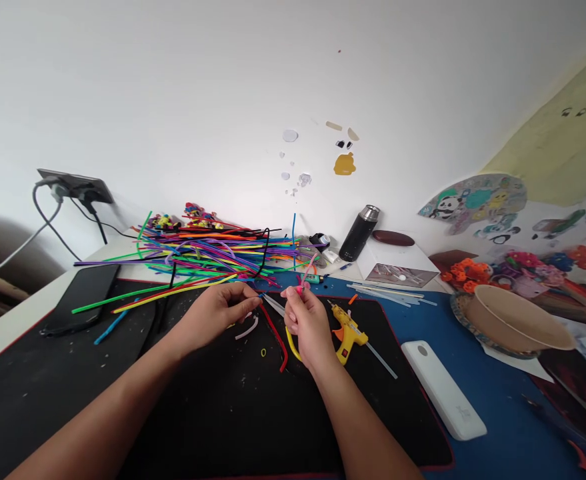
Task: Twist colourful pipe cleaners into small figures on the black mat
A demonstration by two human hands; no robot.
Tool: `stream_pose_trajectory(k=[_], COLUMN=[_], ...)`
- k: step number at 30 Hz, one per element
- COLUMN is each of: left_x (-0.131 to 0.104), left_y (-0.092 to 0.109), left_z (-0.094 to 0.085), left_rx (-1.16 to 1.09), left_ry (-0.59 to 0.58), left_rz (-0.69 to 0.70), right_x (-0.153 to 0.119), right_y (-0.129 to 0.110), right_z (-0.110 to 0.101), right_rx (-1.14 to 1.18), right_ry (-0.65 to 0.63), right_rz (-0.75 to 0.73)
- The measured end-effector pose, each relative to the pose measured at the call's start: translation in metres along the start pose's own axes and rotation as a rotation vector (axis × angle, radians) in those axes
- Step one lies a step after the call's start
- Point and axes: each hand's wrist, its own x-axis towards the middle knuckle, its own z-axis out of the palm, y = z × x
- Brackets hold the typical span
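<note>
Near the middle of the black mat [213,407], my left hand [217,312] is closed in a pinch, with a small blue bit, seemingly a pipe cleaner end [261,295], at its fingertips. My right hand [307,323] pinches a pink pipe cleaner [309,268] that sticks upward between thumb and finger. Scissors with a yellow handle [293,343] show beside and below my right hand, their grey blades [274,305] pointing toward my left fingertips. Whether the right hand also grips them, I cannot tell. A red pipe cleaner [275,337] lies between the hands.
Many coloured pipe cleaners [213,250] are heaped behind my hands. A yellow glue gun [349,333] lies right of my right hand, near a white power bank [443,390]. Farther back stand a black flask [359,233] and glue sticks [393,293]. A phone [80,300] rests left.
</note>
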Motion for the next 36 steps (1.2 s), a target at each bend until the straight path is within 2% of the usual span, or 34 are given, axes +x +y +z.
stream_pose_trajectory(k=[3, 10, 15, 25, 30, 36], left_x=[0.001, 0.001, -0.001, 0.0, 0.002, 0.0], left_y=[-0.001, 0.001, 0.007, 0.007, -0.001, -0.004], left_z=[-0.001, -0.001, 0.002, 0.004, 0.0, 0.003], left_rx=[-0.086, -0.343, -0.46, -0.622, -0.775, -0.875], left_ry=[-0.004, -0.069, -0.077, -0.204, -0.213, -0.303], left_rz=[-0.027, -0.136, -0.179, -0.228, -0.299, -0.335], right_x=[-0.001, -0.009, -0.011, -0.015, -0.015, -0.015], right_y=[0.0, 0.002, 0.004, 0.02, 0.017, 0.012], right_z=[0.0, 0.006, 0.007, 0.002, 0.002, 0.006], right_rx=[-0.007, -0.121, -0.152, -0.402, -0.555, -0.72], right_ry=[-0.042, -0.228, -0.268, -0.216, -0.218, -0.172], right_rz=[0.004, 0.011, 0.021, -0.084, -0.171, -0.21])
